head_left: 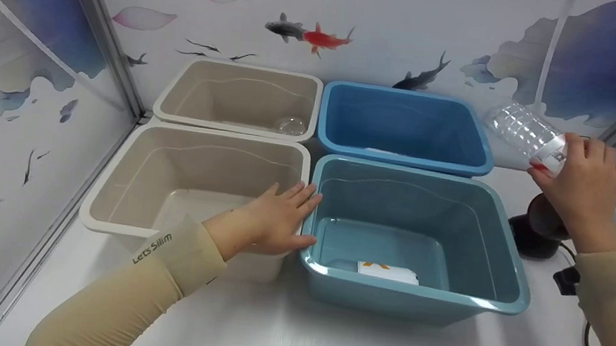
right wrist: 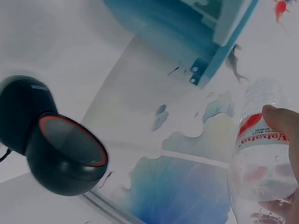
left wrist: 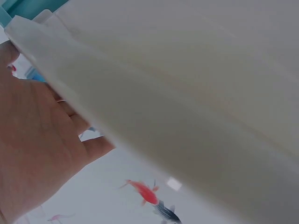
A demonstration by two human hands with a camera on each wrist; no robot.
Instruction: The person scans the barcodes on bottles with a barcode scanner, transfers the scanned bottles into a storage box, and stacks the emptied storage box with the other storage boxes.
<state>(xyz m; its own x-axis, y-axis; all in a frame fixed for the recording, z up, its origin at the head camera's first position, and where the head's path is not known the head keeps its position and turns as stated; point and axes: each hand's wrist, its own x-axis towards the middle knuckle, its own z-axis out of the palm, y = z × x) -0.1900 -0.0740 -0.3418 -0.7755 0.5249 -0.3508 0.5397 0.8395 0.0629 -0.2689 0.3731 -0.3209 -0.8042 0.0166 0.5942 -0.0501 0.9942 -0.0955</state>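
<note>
My right hand grips a clear plastic bottle at its labelled part, above and to the right of the blue bin. In the right wrist view the bottle shows a red and white label, and the thumb lies across it. My left hand has its fingers spread over the adjoining rims of the front beige bin and the teal bin. It holds nothing. The left wrist view shows this hand beside the pale bin wall.
A rear beige bin contains a clear round object. Inside the teal bin lies a white item with an orange mark. A black rounded device with a cable stands on the right. Printed walls border the white table.
</note>
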